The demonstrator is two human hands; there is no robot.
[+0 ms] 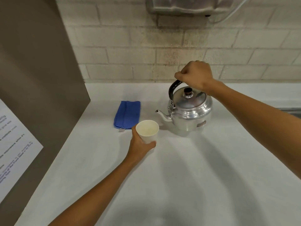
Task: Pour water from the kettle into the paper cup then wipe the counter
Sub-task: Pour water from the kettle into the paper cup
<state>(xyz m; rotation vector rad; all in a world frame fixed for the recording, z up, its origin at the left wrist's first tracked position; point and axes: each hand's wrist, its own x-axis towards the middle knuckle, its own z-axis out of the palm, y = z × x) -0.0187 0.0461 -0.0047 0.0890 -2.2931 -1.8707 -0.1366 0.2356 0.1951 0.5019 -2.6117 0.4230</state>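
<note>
A shiny metal kettle point(190, 111) stands upright on the white counter point(179, 176), its spout pointing left toward the cup. My right hand point(195, 75) is closed around the top of its black handle. A white paper cup point(147, 131) stands upright just left of the spout; its inside looks pale, and I cannot tell whether it holds water. My left hand point(140, 145) wraps the cup's lower side from the front left. A folded blue cloth point(127, 114) lies flat on the counter behind the cup.
A brown panel point(40, 79) with a printed paper sheet point(14, 144) walls off the left side. A brick wall point(162, 54) runs along the back, with a grey wall-mounted unit point(187, 5) above. A metal edge point(291, 110) shows at the far right.
</note>
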